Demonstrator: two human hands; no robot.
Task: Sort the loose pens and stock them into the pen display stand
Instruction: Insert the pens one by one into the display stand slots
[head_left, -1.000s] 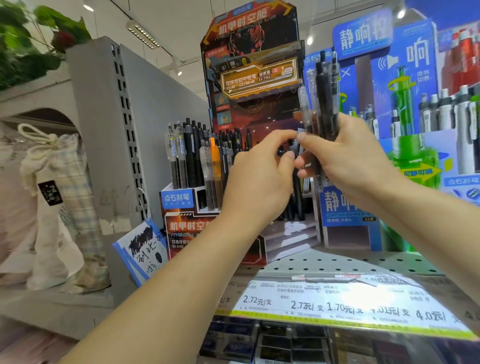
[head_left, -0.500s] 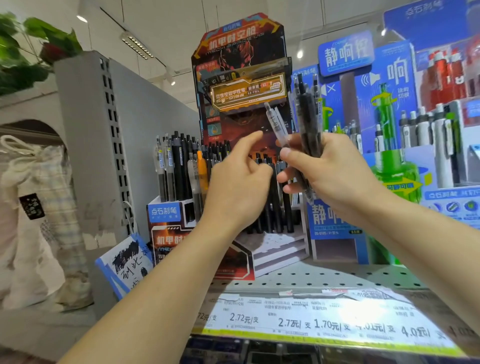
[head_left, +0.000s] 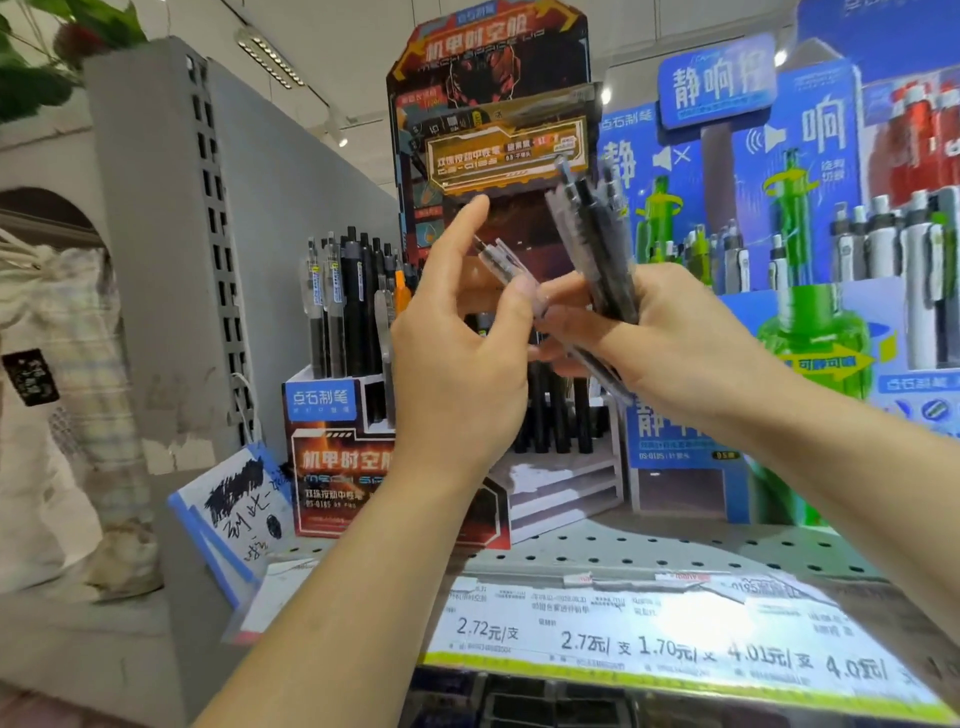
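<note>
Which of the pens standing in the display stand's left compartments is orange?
The single orange pen at the right end of the standing group, just left of the left hand; the other pens there are black or clear-bodied.

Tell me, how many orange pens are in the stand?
1 that shows. The orange pen stands among the black pens in the pen display stand, just left of the left hand. That hand may hide more.
</note>
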